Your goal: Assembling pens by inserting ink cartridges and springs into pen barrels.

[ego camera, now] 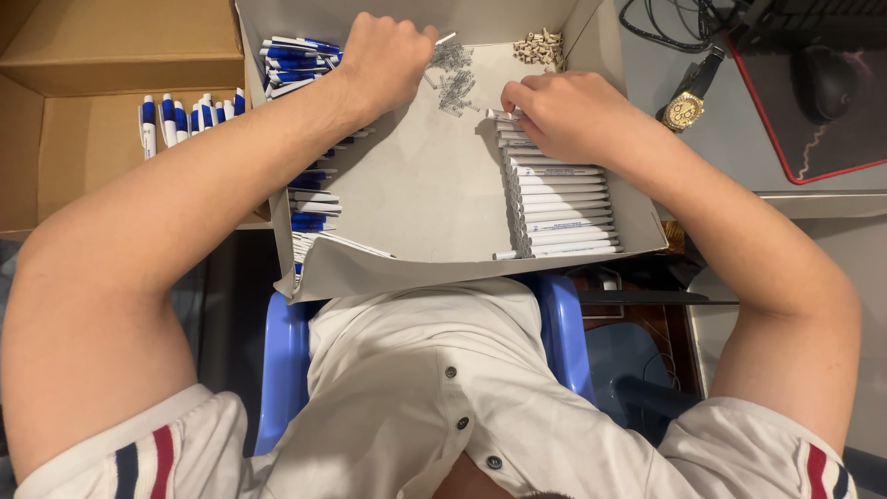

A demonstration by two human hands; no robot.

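Seen from above, a person in a white buttoned shirt (434, 388) sits on a blue plastic chair (285, 360) with a shallow grey cardboard tray (416, 199) resting across the lap, a grey counter (721, 139) to the right and an open brown carton (120, 55) to the left. The left hand (383, 60) reaches to the tray's far side, fingers curled together over a small heap of metal springs (451, 81) — whether they grip one cannot be told. The right hand (564, 115) rests at the far end of a neat row of white pen barrels (559, 203) lined along the tray's right wall, fingers closed on the barrel nearest them; at least a dozen barrels show in the row. Blue-and-white pen parts (296, 60) lie stacked along the tray's left side, partly hidden by the left forearm, and seven or so finished blue-and-white pens (189, 115) lie side by side in the carton. A little pile of pale small parts (540, 46) sits at the tray's far right corner. On the counter lie a gold wristwatch (686, 109) — just beside the tray — and, well apart, a black computer mouse (825, 81) on a red-edged mat (813, 139).
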